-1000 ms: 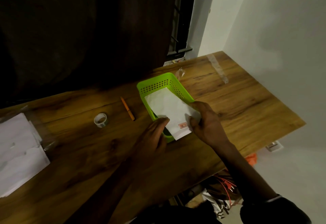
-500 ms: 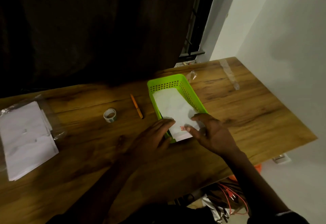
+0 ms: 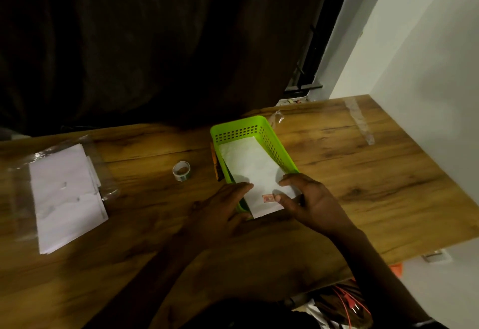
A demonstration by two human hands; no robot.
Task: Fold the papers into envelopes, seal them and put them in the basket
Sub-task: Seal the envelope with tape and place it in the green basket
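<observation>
Left hand [image 3: 225,209], flat and open, touches the basket [image 3: 241,131] to its right; right hand [image 3: 311,201], fingers spread, rests on the envelope [image 3: 251,165].

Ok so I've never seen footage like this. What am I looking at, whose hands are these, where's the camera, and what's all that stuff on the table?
There is no machine here. A person is working with bare hands, and the single camera sits on their head, looking forward and down. That is why the left hand and right hand reach in from the bottom of the picture.

On the wooden table stands a green basket. A white envelope lies in it, its near end poking out over the rim, with a small red sticker on that end. Both hands are open, with fingers on or beside the envelope, and neither grips anything.

Left of the basket lie an orange pen, a roll of tape and, farther left, a stack of white papers on clear plastic.
</observation>
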